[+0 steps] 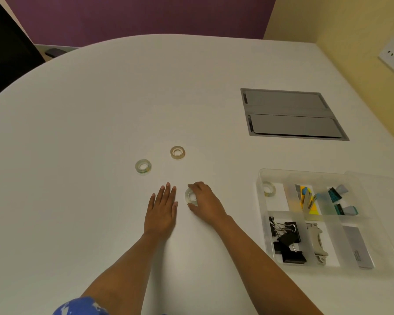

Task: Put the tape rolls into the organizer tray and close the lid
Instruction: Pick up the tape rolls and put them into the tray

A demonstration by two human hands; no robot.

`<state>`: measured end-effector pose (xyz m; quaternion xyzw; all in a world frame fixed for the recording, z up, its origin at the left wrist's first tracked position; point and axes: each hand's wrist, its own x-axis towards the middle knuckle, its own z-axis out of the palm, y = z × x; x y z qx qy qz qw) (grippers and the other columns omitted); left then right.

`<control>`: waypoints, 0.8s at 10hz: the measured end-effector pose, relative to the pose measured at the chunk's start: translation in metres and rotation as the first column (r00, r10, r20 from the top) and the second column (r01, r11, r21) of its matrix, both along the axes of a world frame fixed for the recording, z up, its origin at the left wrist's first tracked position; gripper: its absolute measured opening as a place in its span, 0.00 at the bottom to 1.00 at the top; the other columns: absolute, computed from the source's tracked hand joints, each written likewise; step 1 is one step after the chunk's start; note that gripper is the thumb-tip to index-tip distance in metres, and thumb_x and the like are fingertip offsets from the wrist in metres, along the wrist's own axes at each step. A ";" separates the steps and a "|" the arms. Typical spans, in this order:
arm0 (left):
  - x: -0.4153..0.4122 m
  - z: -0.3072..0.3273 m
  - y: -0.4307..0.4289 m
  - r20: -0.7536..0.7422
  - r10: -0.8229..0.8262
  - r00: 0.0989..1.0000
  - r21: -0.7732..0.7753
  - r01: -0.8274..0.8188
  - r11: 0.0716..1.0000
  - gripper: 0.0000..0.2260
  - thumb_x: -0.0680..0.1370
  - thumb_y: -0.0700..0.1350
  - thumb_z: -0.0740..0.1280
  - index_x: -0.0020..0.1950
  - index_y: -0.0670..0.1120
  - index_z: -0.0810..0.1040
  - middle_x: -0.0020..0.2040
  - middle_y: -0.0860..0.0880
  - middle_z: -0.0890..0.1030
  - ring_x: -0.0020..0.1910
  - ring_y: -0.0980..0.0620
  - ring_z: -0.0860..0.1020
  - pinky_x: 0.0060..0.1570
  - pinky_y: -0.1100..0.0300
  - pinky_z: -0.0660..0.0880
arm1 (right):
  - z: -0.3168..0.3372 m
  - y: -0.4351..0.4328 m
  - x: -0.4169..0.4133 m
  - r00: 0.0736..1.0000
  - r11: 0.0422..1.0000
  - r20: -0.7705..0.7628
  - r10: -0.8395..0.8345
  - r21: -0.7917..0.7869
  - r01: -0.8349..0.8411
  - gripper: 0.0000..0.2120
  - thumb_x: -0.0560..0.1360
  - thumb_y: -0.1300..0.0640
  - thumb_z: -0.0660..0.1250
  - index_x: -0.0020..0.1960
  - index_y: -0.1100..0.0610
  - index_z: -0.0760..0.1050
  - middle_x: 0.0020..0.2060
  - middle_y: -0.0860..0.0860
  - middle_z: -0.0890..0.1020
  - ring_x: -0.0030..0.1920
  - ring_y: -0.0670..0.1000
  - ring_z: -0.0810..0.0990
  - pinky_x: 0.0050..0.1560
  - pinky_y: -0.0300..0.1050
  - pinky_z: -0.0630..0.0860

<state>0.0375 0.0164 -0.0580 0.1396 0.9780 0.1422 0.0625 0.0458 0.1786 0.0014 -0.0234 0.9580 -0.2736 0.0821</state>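
My right hand (204, 201) is closed around a clear tape roll (190, 195) on the white table, thumb and fingers on its sides. My left hand (163, 206) lies flat on the table just left of it, fingers spread, holding nothing. Two more rolls lie farther away: a clear one (143, 166) and a tan one (177, 152). The clear organizer tray (261, 178) stands at the right, with one clear tape roll (268, 188) in its far-left compartment. A frosted sheet, possibly the lid (384, 187), lies along the tray's right side.
The tray's other compartments hold black binder clips (287, 242), a staple remover (319, 243), sticky flags and a grey box (358, 246). A grey cable hatch (291, 114) is set into the table behind the tray. A wall with sockets is at the right.
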 end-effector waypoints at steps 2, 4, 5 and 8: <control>0.002 0.006 0.005 0.020 0.016 1.000 -0.007 -0.016 1.000 0.23 0.83 0.49 0.44 0.77 0.51 0.42 0.79 0.52 0.43 0.78 0.54 0.42 0.77 0.55 0.41 | 0.035 0.046 -0.002 0.977 0.973 -0.075 -0.199 -0.131 0.188 0.29 0.74 0.61 0.69 0.73 0.59 0.64 0.68 0.56 0.69 0.69 0.54 0.68 0.68 0.42 0.66; 0.003 0.012 0.009 0.048 0.036 0.998 0.008 -0.036 0.999 0.23 0.83 0.48 0.45 0.78 0.50 0.45 0.79 0.51 0.45 0.78 0.53 0.44 0.77 0.53 0.42 | 0.057 0.116 0.017 0.848 0.855 -0.146 -0.509 -0.201 0.478 0.27 0.71 0.67 0.71 0.69 0.62 0.69 0.66 0.59 0.70 0.65 0.57 0.72 0.62 0.36 0.64; 0.003 0.015 0.010 0.067 0.042 0.997 0.010 -0.043 0.999 0.23 0.83 0.48 0.45 0.78 0.50 0.45 0.79 0.51 0.45 0.78 0.53 0.44 0.77 0.53 0.42 | 0.052 0.146 0.036 0.760 0.768 -0.133 -0.636 -0.202 0.608 0.27 0.71 0.68 0.71 0.68 0.63 0.69 0.66 0.60 0.68 0.64 0.58 0.73 0.60 0.37 0.65; 0.003 0.019 0.011 0.078 0.044 0.996 0.001 -0.044 0.999 0.23 0.83 0.47 0.45 0.78 0.50 0.45 0.79 0.51 0.44 0.78 0.53 0.44 0.77 0.53 0.42 | 0.021 0.167 0.048 0.781 0.781 0.031 -0.624 0.026 0.623 0.28 0.73 0.67 0.69 0.71 0.64 0.64 0.68 0.63 0.66 0.66 0.62 0.70 0.65 0.50 0.70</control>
